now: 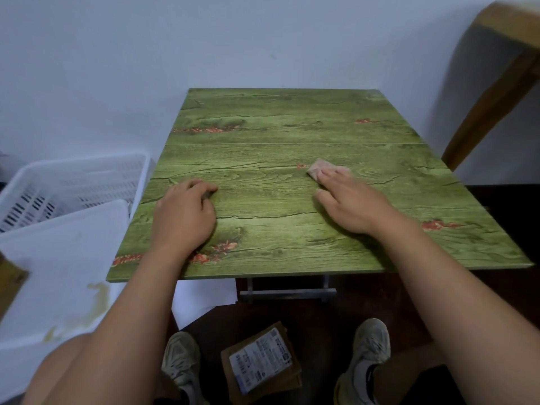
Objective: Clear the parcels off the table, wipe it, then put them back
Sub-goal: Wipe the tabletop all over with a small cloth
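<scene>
cloth (pixel 324 168): part under right fingers (pixel 330 182) | parcel label (pixel 260 361): unreadable | basket (pixel 73 185): cut off left

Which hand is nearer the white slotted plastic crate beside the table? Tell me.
Left. The left hand rests on the green wood-grain table near the white slotted plastic crate; the right hand is farther right, pressing a pinkish cloth.
</scene>
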Motion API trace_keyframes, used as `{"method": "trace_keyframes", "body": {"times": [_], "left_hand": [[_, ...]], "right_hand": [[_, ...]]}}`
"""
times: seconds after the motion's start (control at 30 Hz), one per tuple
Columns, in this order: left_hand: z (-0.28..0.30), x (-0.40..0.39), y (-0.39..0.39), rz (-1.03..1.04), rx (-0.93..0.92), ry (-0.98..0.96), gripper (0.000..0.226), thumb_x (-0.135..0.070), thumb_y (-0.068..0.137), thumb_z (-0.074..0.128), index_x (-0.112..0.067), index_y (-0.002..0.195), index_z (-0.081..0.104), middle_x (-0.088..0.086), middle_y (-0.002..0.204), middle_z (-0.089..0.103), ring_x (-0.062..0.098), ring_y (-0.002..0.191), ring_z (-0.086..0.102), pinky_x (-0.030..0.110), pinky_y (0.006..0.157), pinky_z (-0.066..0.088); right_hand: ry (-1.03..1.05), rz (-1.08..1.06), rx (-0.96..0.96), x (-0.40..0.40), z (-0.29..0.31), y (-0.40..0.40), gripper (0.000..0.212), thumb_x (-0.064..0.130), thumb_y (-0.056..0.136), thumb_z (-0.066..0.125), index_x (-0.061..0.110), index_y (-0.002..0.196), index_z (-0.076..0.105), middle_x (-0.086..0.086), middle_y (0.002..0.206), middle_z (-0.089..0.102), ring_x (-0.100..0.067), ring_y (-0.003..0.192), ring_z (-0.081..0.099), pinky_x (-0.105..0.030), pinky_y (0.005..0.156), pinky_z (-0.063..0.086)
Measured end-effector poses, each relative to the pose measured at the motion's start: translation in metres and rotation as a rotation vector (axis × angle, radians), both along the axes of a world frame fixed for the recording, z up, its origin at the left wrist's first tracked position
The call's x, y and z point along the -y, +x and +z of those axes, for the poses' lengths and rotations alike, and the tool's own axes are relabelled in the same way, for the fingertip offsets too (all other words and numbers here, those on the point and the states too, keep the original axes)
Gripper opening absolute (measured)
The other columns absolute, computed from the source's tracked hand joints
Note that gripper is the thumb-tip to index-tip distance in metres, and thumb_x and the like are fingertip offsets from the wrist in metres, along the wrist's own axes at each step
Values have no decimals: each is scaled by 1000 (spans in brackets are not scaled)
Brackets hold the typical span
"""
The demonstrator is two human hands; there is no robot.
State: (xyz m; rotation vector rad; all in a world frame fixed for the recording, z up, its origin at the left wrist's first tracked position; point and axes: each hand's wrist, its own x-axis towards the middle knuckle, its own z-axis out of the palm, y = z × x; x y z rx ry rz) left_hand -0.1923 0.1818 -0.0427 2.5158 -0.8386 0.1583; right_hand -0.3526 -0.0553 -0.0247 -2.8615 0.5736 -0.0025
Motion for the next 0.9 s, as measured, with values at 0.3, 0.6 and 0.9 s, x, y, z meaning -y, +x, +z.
{"method": "trace_keyframes", "body": {"times": [0.3, 0.6, 0.9], "left_hand": [[3, 1, -4, -13, 24, 33, 34, -15, 94, 46, -20, 123, 65, 5, 128, 60, 29, 118, 51, 44, 95, 44], [5, 22, -25, -85, 5, -22, 32, -16, 94, 48, -16, 120, 66, 6, 122, 63, 27, 114, 54, 37, 91, 45], [1, 30, -33, -149, 6, -11, 33, -17, 95, 49, -16, 125, 63, 3, 127, 61, 26, 118, 51, 37, 96, 42]], "right_hand": [[-40, 308, -96, -86, 19, -22, 62, 51, 101, 27, 28, 155, 10, 7, 163, 7, -12, 149, 4, -36, 117, 16], [-10, 268, -62, -78, 10, -29, 55, 45, 103, 24, 29, 155, 15, 10, 162, 11, -9, 149, 6, -38, 117, 24], [41, 25, -28, -4, 9, -18, 54, 38, 103, 29, 22, 154, 24, 5, 162, 16, -13, 149, 10, -40, 119, 20]]}}
